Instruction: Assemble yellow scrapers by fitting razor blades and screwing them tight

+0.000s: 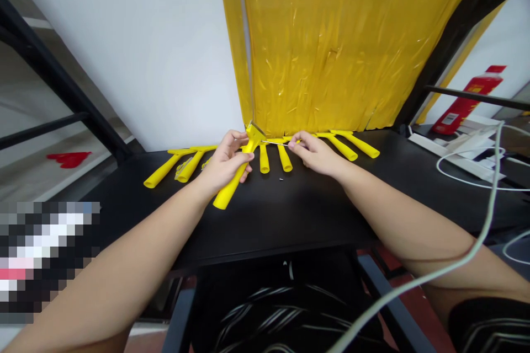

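My left hand (231, 161) is closed around the handle of a yellow scraper (229, 190), tilted with its head up and the hollow handle end toward me. A metal strip shows along the edge of its head. Between the fingertips of my right hand (313, 153) is a thin metal rod (275, 143), possibly a hex key. The rod points left, and its tip is at the scraper's head; whether it sits in a screw is too small to tell. Similar yellow scrapers (345, 147) lie in a row along the back of the black table (265, 220).
A small metal piece (281, 179) lies on the table. At right stand a red bottle (467, 100) and white parts (455, 157) with cables. A pale cable (439, 270) hangs across my right forearm. Behind are a white panel (157, 49) and a yellow plastic curtain (339, 49).
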`<state>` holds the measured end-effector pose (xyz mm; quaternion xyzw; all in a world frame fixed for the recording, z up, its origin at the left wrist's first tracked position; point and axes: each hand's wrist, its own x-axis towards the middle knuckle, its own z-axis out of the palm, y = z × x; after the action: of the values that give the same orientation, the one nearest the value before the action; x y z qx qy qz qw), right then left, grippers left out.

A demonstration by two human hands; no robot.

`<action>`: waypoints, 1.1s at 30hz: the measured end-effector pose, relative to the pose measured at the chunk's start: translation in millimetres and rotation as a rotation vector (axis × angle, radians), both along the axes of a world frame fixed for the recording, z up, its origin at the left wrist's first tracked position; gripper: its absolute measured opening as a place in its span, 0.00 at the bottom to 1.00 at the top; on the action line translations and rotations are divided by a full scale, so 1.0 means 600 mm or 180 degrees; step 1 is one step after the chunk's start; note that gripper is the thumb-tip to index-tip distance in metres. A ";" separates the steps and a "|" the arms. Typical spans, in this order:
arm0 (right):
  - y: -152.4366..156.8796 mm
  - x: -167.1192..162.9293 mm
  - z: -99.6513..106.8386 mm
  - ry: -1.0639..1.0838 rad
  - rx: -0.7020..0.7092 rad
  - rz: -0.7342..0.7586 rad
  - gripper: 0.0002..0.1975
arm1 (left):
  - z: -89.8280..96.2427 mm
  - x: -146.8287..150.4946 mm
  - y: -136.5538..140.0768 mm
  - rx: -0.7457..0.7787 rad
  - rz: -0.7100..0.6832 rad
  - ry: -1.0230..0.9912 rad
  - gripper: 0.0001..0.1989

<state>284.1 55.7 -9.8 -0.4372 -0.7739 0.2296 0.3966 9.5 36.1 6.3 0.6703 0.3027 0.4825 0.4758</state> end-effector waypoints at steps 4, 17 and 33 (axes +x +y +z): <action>-0.001 0.000 -0.001 0.0021 0.0149 -0.0072 0.14 | 0.000 -0.001 0.002 -0.0011 -0.0002 -0.0050 0.22; -0.051 0.008 0.039 -0.0401 0.0266 -0.0064 0.09 | 0.014 0.017 -0.031 -0.0347 0.0120 -0.0127 0.21; -0.070 0.024 0.010 -0.0580 -0.0120 -0.0040 0.13 | -0.004 0.017 -0.072 -0.0724 0.0003 -0.0067 0.22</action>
<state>298.4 13.9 -4.0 -0.4684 -0.7995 0.2009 0.3177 19.5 -7.4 4.1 0.6067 0.3508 0.4522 0.5517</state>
